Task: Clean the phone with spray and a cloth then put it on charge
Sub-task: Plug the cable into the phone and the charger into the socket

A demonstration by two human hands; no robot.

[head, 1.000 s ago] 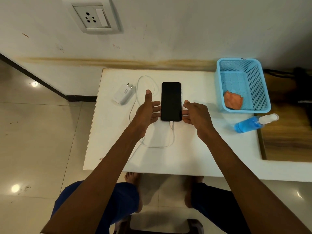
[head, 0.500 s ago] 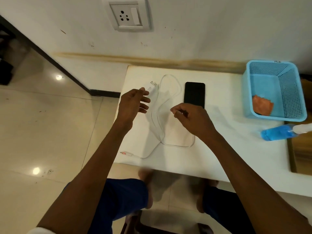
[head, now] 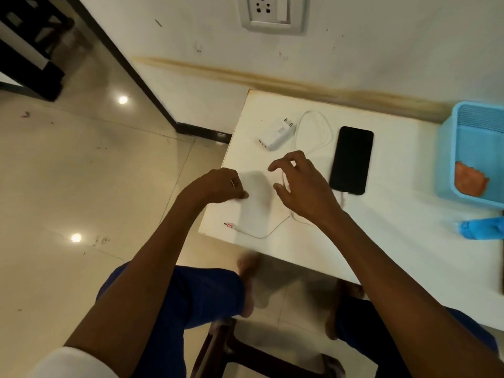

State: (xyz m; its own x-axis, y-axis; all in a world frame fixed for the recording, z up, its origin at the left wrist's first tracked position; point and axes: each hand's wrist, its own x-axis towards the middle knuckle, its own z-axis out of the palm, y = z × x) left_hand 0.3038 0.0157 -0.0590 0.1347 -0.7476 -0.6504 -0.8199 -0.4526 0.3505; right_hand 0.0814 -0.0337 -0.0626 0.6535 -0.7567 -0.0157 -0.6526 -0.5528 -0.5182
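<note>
Head view showed the phone [head: 351, 159] lying flat and screen-up on the white table [head: 381, 241], right of the middle, with the white charging cable [head: 313, 137] plugged into its near end. The cable looped far toward the wall, then trailed left to a free USB plug [head: 230, 225] lying near the table's near-left corner. The white charger adapter [head: 276, 134] lay unplugged on the table's far-left part, below the wall socket [head: 270, 12]. The left hand [head: 218, 185] had its fingers curled, seemingly holding nothing. The right hand [head: 302, 184] hovered over the cable with fingers spread and bent, gripping nothing. The cable looked light and limp, so it was best pinched at the rigid USB plug. The adapter looked small, hard and light, best held by its flat sides, clear of the pins. The blue basket [head: 447, 148] with the orange cloth [head: 470, 181], and the blue spray bottle [head: 482, 231], sat at the right.
</note>
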